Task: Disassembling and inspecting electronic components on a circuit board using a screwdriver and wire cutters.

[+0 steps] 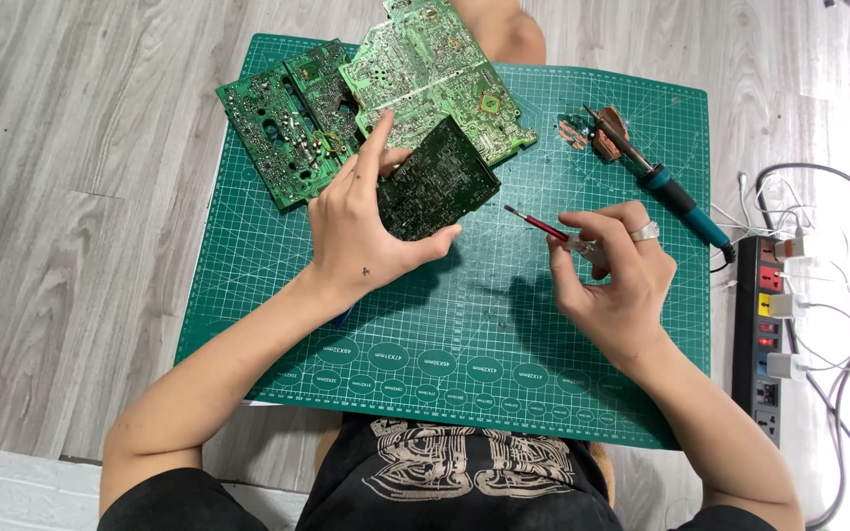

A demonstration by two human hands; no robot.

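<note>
Gripping a small dark green rectangular circuit board (437, 179) over the green gridded cutting mat (248, 246), left hand (361, 231); right hand (607, 270) pinching a thin red-handled brush (541, 226), poised beside the board.

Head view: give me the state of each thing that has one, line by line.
Dark circuit board: lifted, tilted, gripped by left hand.
Small brush: held in right hand, tip free.
Soldering iron: lying on cutting mat.
Green boards: stacked flat on mat.
Power strip: plugs inserted.
</note>
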